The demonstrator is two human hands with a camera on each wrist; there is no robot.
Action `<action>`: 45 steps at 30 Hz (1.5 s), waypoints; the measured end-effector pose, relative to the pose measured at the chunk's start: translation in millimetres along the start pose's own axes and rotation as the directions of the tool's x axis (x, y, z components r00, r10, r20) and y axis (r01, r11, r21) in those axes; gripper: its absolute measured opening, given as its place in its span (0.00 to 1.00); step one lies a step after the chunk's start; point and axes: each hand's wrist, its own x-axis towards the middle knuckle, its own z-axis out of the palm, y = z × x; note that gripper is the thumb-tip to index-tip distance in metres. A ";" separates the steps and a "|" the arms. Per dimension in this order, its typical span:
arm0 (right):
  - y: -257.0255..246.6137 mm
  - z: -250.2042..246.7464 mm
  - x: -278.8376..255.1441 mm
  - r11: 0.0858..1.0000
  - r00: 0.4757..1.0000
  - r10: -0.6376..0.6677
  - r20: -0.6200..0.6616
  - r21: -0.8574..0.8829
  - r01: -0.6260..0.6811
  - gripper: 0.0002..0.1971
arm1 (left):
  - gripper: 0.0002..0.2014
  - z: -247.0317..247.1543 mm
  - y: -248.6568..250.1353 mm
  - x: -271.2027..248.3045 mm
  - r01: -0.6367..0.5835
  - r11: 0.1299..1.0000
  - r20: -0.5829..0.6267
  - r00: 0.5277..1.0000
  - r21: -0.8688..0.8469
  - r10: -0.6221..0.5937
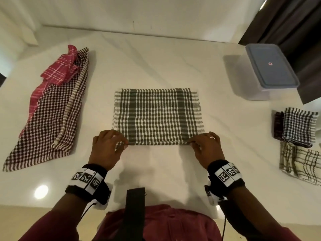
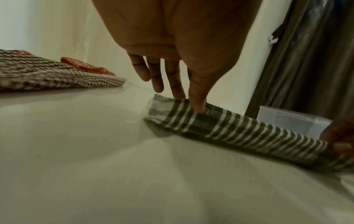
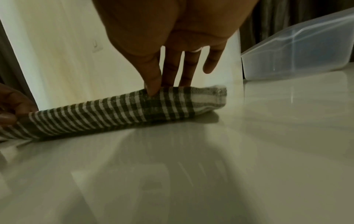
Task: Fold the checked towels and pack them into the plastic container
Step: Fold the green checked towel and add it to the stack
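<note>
A grey-and-white checked towel [image 1: 156, 115] lies folded flat in the middle of the white table [image 1: 156, 54]. My left hand [image 1: 111, 143] pinches its near left corner between thumb and fingers, and the left wrist view shows that pinched towel edge [image 2: 220, 125] lifted slightly. My right hand [image 1: 205, 145] pinches the near right corner, which appears in the right wrist view as a raised towel edge [image 3: 143, 109]. The clear plastic container [image 1: 271, 68] with a blue lid stands at the far right, also in view as the container [image 3: 298, 50].
Unfolded brown-checked and red towels [image 1: 52, 108] lie heaped at the left. A folded black-checked towel [image 1: 298, 127] sits on another dark one at the right, beside a cream plaid towel [image 1: 300, 162]. Dark curtains [image 1: 286, 20] hang behind the container.
</note>
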 end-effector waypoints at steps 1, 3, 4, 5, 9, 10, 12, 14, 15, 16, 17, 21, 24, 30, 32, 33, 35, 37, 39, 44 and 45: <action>-1.8 -5.9 8.2 1.000 0.999 -0.006 -0.037 0.003 0.006 0.09 | 0.05 -7.1 2.5 6.8 0.006 1.000 -0.044 0.999 -0.012 -0.006; -6.0 -16.4 30.8 0.999 0.994 -0.029 -0.107 -0.017 0.027 0.10 | 0.06 -22.3 7.5 25.2 0.000 1.000 -0.129 0.992 -0.026 -0.004; -8.6 -21.5 44.9 0.999 0.991 -0.039 -0.127 -0.033 0.035 0.10 | 0.07 -30.1 9.8 36.8 -0.003 1.000 -0.155 0.988 -0.027 -0.001; -10.6 -25.7 59.7 0.998 0.989 -0.046 -0.138 -0.048 0.039 0.11 | 0.08 -37.5 11.9 49.8 -0.007 1.000 -0.167 0.986 -0.022 0.003; -15.9 -36.7 121.7 0.991 0.997 -0.018 -0.070 -0.133 0.009 0.13 | 0.09 -55.0 14.6 105.2 -0.012 1.000 -0.155 0.988 0.019 0.015; -17.5 -38.0 138.2 0.986 1.000 0.002 -0.016 -0.165 -0.005 0.14 | 0.09 -56.9 13.7 120.4 -0.002 1.000 -0.133 0.991 0.024 0.005; -17.6 -38.6 165.8 0.975 0.996 0.032 0.078 -0.223 -0.013 0.15 | 0.09 -56.3 10.2 147.2 0.038 0.999 -0.067 0.997 0.022 -0.036; -14.9 -35.1 191.0 0.962 0.990 0.040 0.136 -0.272 -0.002 0.16 | 0.09 -51.9 3.2 171.6 0.095 0.995 -0.012 0.995 -0.017 -0.096; -13.7 -31.9 201.7 0.957 0.987 0.042 0.155 -0.289 0.005 0.16 | 0.10 -48.3 -0.5 181.6 0.126 0.991 0.011 0.992 -0.041 -0.125; -12.8 -28.3 210.0 0.951 0.983 0.044 0.178 -0.307 0.013 0.16 | 0.10 -43.8 -3.5 188.8 0.150 0.987 0.034 0.988 -0.058 -0.148; -11.9 -23.1 219.2 0.944 0.978 0.045 0.204 -0.328 0.025 0.16 | 0.11 -38.7 -6.4 197.1 0.166 0.984 0.057 0.985 -0.065 -0.162; -8.5 -7.1 244.7 0.918 0.961 0.042 0.274 -0.391 0.071 0.15 | 0.12 -22.2 -15.2 222.2 0.193 0.980 0.101 0.977 -0.055 -0.187; -3.4 1.9 260.3 0.926 0.960 0.056 0.273 -0.375 0.052 0.15 | 0.12 -14.0 -20.9 237.0 0.218 0.973 0.093 0.973 -0.072 -0.211; -14.2 16.8 254.2 0.966 0.974 0.130 0.187 -0.244 -0.082 0.23 | 0.16 -4.2 -17.2 239.4 0.152 0.987 0.082 0.984 0.043 -0.155; -36.7 23.0 236.3 0.984 0.986 0.079 0.146 -0.169 -0.054 0.28 | 0.23 0.6 -8.1 225.5 0.041 0.999 0.045 0.998 0.011 -0.042; -51.6 27.6 227.0 0.991 0.984 0.037 0.174 -0.134 -0.014 0.30 | 0.24 5.6 -2.8 216.6 -0.020 0.999 0.049 0.999 -0.025 0.021; -78.1 43.2 211.7 0.996 0.943 -0.035 0.331 -0.064 0.059 0.34 | 0.27 21.8 6.5 199.7 -0.098 0.994 0.131 0.986 -0.057 0.105; -91.7 63.5 204.5 0.996 0.864 -0.038 0.501 -0.048 0.072 0.39 | 0.32 37.6 10.7 189.7 -0.067 0.997 0.276 0.959 -0.029 0.072; -88.8 77.7 201.9 0.998 0.820 -0.026 0.572 -0.035 0.056 0.42 | 0.36 46.4 11.8 185.8 -0.020 1.000 0.371 0.928 -0.004 0.020; -76.5 82.9 176.0 1.000 0.805 -0.022 0.593 -0.001 0.028 0.49 | 0.37 44.5 16.3 164.0 -0.037 0.998 0.536 0.842 -0.052 0.060; -77.1 80.9 166.2 1.000 0.803 -0.018 0.596 -0.003 0.025 0.49 | 0.37 44.4 19.0 155.0 -0.046 0.998 0.546 0.835 -0.048 0.065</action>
